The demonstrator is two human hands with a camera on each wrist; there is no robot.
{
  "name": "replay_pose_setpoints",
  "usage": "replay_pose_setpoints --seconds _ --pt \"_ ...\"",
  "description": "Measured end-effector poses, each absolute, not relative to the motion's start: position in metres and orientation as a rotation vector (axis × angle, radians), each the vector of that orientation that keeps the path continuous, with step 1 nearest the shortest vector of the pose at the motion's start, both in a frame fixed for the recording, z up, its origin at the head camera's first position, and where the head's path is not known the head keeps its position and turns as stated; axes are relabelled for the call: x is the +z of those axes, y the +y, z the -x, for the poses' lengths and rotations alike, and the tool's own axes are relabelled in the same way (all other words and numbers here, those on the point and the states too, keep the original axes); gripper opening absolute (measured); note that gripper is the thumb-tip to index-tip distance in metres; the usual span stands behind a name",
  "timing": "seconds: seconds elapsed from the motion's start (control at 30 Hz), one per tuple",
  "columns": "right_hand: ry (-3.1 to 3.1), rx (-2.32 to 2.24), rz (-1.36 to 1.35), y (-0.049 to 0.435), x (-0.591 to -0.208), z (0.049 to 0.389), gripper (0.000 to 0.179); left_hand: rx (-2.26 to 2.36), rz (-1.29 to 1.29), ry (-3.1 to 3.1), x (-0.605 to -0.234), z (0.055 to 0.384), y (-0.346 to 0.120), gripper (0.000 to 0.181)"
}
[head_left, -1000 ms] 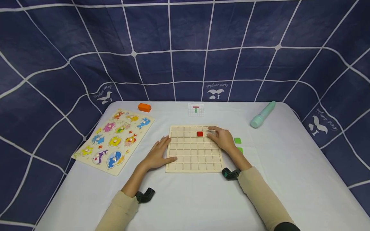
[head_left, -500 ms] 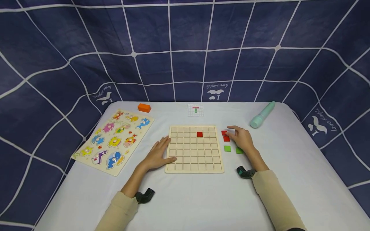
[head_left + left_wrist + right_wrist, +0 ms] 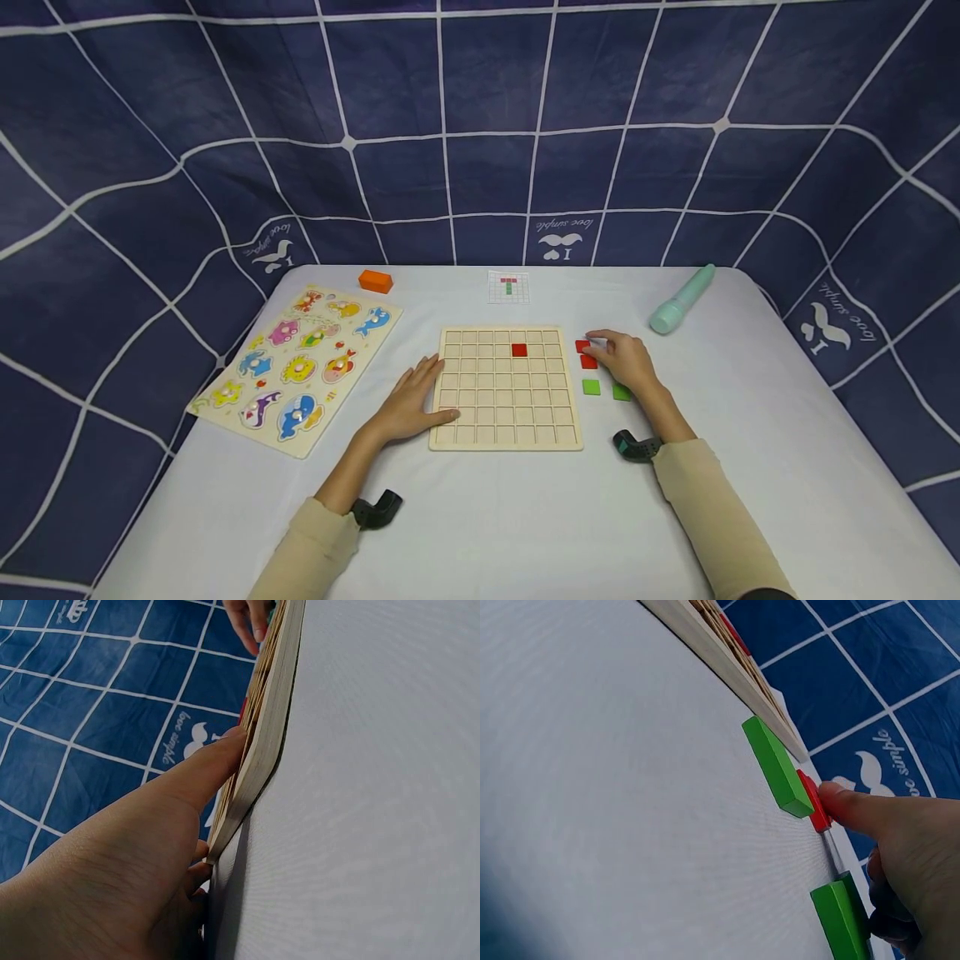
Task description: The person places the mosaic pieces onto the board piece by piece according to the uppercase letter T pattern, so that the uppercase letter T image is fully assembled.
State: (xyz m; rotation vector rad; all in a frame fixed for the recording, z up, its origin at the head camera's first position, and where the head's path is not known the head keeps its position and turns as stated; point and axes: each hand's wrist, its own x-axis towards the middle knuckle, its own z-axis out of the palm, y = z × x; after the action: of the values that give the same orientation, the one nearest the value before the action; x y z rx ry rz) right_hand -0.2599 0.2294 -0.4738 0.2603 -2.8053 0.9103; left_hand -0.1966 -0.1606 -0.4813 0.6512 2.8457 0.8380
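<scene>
In the head view my left hand (image 3: 405, 404) rests at the left edge of the wooden grid board (image 3: 498, 417). Its fingers lie fairly straight along the side, and the thumb reaches onto the front left cells. One red tile (image 3: 519, 350) sits in a cell of the board's back row. Right of the board, my right hand (image 3: 630, 360) pinches the farther red tile (image 3: 582, 346) between thumb and forefinger, on the table. A nearer red tile (image 3: 588, 362) lies just in front of it. Closer to me are green tiles (image 3: 591, 387); another green tile (image 3: 621, 392) is partly covered by the hand.
A small pattern card (image 3: 508, 287) with a red and green T lies behind the board. An animal peg puzzle (image 3: 315, 367) lies on the left, with an orange block (image 3: 375, 281) behind it. A mint-green bottle-like object (image 3: 681, 300) lies at the back right.
My right hand has moved right, from the back right of the board to the red tiles beside it, and then stayed there. The left hand keeps its place on the board.
</scene>
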Motion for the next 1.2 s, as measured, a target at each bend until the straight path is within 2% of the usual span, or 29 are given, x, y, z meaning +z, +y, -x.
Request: replay_pose_setpoints --seconds 0.23,1.2 --pt "-2.828 0.937 -0.282 0.2306 -0.4735 0.2612 0.039 0.851 -0.661 2.851 -0.4789 0.1957 -0.1607 0.098" --pt "-2.776 0.914 -0.252 0.2280 -0.4687 0.2575 0.033 0.840 -0.647 2.837 -0.4791 0.1952 -0.1596 0.098"
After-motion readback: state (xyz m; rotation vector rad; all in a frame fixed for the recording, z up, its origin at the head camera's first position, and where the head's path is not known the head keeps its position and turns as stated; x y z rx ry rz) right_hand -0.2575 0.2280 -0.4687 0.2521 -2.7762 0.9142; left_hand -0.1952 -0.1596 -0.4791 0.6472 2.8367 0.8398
